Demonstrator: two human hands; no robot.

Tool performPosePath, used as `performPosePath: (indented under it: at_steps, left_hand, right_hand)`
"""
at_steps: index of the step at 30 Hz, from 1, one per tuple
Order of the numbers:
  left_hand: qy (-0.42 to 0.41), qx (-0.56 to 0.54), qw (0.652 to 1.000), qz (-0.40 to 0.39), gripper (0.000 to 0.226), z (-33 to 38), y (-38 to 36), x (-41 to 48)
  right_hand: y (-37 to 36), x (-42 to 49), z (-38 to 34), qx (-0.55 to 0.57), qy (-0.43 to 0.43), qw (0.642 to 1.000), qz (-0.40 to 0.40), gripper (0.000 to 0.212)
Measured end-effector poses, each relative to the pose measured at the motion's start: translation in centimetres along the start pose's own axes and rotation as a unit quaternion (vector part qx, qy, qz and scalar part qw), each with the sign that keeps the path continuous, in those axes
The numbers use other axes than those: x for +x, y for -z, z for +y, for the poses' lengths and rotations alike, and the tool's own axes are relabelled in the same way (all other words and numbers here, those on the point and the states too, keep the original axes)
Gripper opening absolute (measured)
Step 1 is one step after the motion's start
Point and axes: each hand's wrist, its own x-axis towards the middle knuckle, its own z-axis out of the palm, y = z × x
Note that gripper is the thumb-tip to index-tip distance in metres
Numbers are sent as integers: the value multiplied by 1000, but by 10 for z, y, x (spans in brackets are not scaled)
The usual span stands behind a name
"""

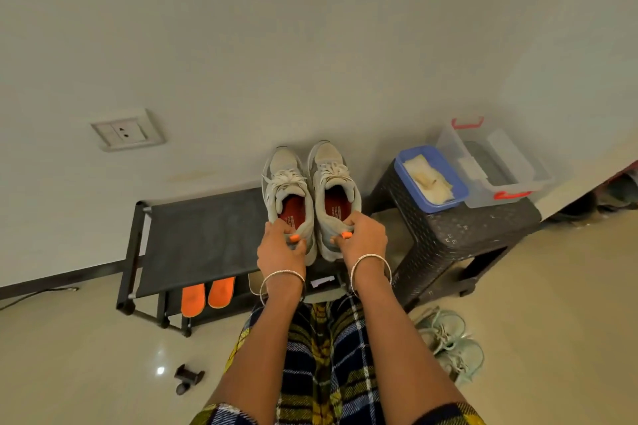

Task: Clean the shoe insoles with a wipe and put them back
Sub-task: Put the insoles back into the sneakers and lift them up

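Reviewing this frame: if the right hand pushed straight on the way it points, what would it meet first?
The right hand grips the heel of the right grey shoe, pointing toward the wall. Straight on, it would probably meet that shoe's red insole first; the wall lies beyond the toe.

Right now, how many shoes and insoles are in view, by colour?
Grey shoes: 2
Mint-green shoes: 2
Red insoles, inside the grey pair: 2
Orange insoles: 2
Total: 8
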Motion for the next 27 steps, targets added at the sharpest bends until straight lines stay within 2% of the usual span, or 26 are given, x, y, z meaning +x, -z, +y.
performPosePath:
  at_steps: [7,13,22,25,27]
  left_hand:
    - [39,23,999,-14,22,-16,-22,19]
    - [36,43,998,-29,22,-22,-24,22]
    - [35,58,996,-55,25,-24,-26,23]
    - [34,71,994,-74,44,-19,-26,19]
    - [-24,125,990,-56,50,-10,-25,9]
  right_hand:
    - [-21,26,9,-5,-34,999,-40,26]
    - [-37,35,11,-30,-18,998,-50,29]
    - [-36,31,16,-8,-12,997,-74,38]
    - [-24,19,22,90,-28,991,-97,65]
    - [-15,10,37,184,-81,978,-55,65]
